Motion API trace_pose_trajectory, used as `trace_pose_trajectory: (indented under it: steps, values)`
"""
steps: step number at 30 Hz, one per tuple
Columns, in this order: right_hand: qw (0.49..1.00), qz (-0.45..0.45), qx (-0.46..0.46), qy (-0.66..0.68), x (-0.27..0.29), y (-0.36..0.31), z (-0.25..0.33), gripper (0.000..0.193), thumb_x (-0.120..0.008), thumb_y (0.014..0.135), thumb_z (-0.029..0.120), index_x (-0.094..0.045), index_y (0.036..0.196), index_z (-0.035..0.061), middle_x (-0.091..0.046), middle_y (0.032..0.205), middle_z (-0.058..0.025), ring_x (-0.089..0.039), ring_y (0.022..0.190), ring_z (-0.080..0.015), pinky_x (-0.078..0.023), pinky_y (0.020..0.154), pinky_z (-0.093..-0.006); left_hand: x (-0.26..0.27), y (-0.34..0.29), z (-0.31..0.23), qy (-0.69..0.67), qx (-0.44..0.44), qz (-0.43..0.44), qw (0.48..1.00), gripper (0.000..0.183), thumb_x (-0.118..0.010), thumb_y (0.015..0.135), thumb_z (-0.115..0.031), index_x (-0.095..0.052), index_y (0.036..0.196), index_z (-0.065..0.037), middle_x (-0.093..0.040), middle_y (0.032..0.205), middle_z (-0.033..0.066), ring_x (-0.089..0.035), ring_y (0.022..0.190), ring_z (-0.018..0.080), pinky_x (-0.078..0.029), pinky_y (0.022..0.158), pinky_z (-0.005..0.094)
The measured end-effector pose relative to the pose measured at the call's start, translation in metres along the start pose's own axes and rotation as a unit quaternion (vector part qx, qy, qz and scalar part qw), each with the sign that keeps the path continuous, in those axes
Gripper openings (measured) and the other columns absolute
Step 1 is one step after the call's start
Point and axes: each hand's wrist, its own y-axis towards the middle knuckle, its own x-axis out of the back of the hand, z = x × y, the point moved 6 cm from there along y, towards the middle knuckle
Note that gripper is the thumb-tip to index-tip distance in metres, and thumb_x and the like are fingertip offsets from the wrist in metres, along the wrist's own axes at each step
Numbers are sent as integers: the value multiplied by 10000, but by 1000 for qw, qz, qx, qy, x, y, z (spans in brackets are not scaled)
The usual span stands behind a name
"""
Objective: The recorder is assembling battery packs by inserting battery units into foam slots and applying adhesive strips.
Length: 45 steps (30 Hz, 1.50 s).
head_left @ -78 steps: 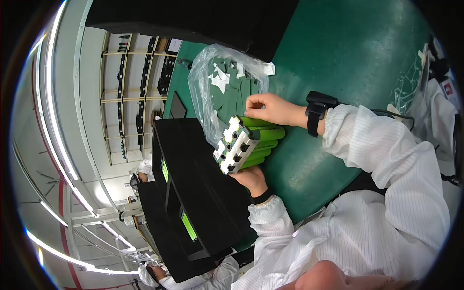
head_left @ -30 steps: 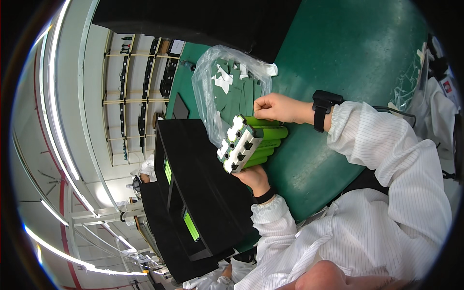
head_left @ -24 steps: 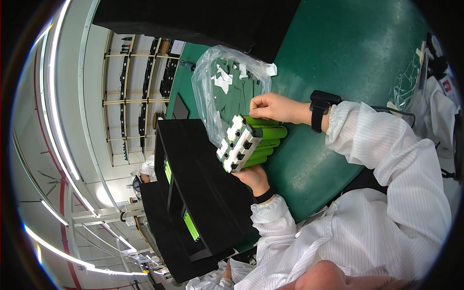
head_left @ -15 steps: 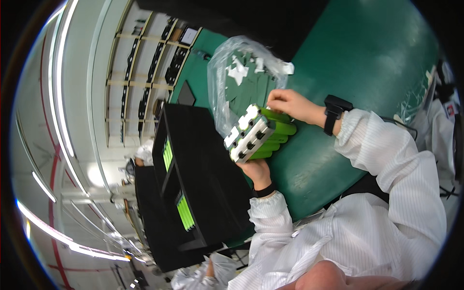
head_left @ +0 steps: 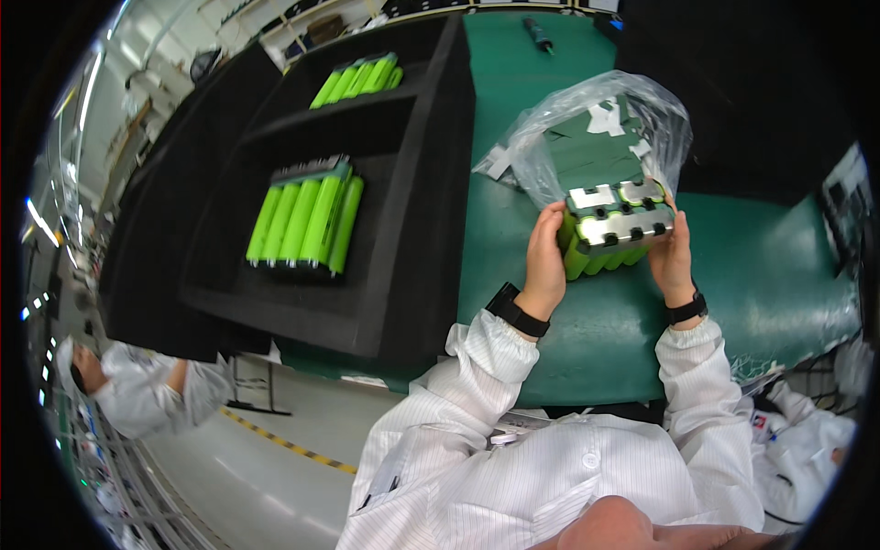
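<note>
Between my two hands is a battery pack (head_left: 616,229) of bright green cylindrical cells, with silver metal strips and black clips across its top. My left hand (head_left: 547,261) is closed on its left side, and my right hand (head_left: 674,264) grips its right side. The pack is over the green table, tilted so its metal-stripped face shows; whether its underside touches the table is hidden. Just beyond it lies an open clear plastic bag (head_left: 674,110) with dark green sheets (head_left: 591,156) and torn white scraps inside.
Left of my hands stands a black divided box (head_left: 435,137), holding a green battery pack (head_left: 302,220) in its nearer compartment and another pack (head_left: 357,81) in the farther one. A screwdriver-like tool (head_left: 538,35) lies at the table's far end. Another person (head_left: 147,390) is at far left.
My view has swung round toward the box on the left. My right hand has moved from the pack's upper edge to its right side, and the left hand still holds the pack.
</note>
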Motion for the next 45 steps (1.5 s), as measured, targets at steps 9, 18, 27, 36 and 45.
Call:
trace_pose_trajectory:
  steps: [9, 18, 27, 36, 45]
  values:
    - [999, -8, -31, 28, 6, 1, 6, 614, -380, 1018, 488, -420, 1445, 48, -528, 1388, -73, -479, 1276, -230, -327, 1094, -406, -10, 5, -8, -74, 91, 36, 992, 254, -502, 992, -223, -585, 1122, -22, -619, 1065, 21, -560, 993, 96, -422, 924, 262]
    - [996, -61, -41, 41, 13, -1, 0, 648, -355, 1011, 528, -401, 1466, 68, -505, 1414, -79, -468, 1290, -244, -319, 1100, -421, -11, 1, -4, -82, 58, 54, 993, 229, -504, 990, -186, -585, 1134, -28, -623, 1043, 13, -563, 962, 72, -444, 878, 240]
    - [998, -31, -45, 37, 13, -2, 1, 653, -354, 1010, 538, -392, 1473, 79, -509, 1409, -70, -467, 1289, -233, -308, 1105, -424, -9, -4, -10, -47, 6, 14, 999, 274, -429, 975, -130, -591, 1153, 0, -618, 1081, 27, -559, 985, 90, -436, 894, 247]
    - [998, -15, -44, 46, 15, -2, 1, 644, -351, 1013, 537, -416, 1459, 76, -528, 1392, -62, -472, 1283, -226, -307, 1103, -422, -13, -4, -10, -29, 15, 10, 999, 310, -388, 955, -108, -594, 1155, 11, -625, 1069, 49, -562, 975, 103, -439, 895, 256]
    - [998, -31, -42, 40, 13, -2, 4, 608, -348, 1016, 532, -493, 1384, 71, -558, 1359, -74, -510, 1251, -241, -352, 1081, -432, -25, -3, -20, -77, 63, 139, 985, 396, -459, 939, -118, -464, 1315, 6, -541, 1230, 68, -503, 1109, 116, -400, 972, 262]
